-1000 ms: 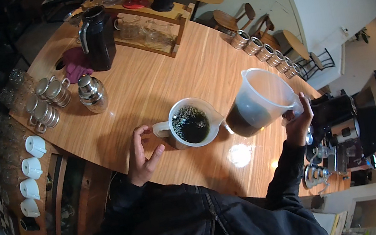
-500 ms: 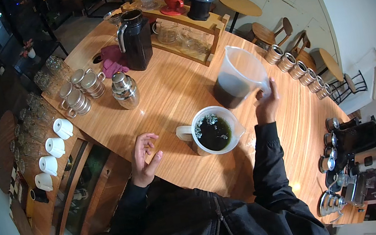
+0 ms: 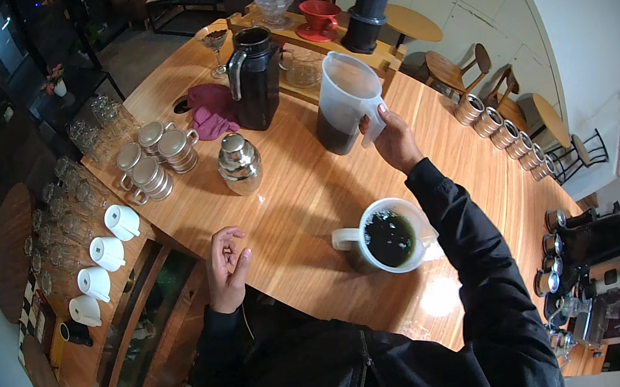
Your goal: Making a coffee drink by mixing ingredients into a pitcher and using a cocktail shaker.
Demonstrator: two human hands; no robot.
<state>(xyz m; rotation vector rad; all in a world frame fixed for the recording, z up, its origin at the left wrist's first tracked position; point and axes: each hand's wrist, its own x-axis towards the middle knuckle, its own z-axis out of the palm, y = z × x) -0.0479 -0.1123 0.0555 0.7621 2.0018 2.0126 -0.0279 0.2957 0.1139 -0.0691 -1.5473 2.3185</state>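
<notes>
Right hand [image 3: 396,139] is gripping a translucent jug [image 3: 347,94] by its handle, fingers wrapping around it; the jug is standing nearly upright at the far side of the wooden table [image 3: 298,220], dark liquid [image 3: 335,134] showing through its lower wall. Whether its base is touching the tabletop: cannot tell. Second jug [image 3: 423,234] is resting on the table nearer the body, also holding dark liquid, its handle pointing left. Left hand [image 3: 227,271] is hovering by the near table edge, half open, fingers loosely curling. Metal shaker [image 3: 239,168] is standing left of the held jug; behind it a black pitcher [image 3: 257,84] is standing beside a purple cloth [image 3: 213,111]. Lidded metal mugs [image 3: 177,149] are clustering left of the shaker.
</notes>
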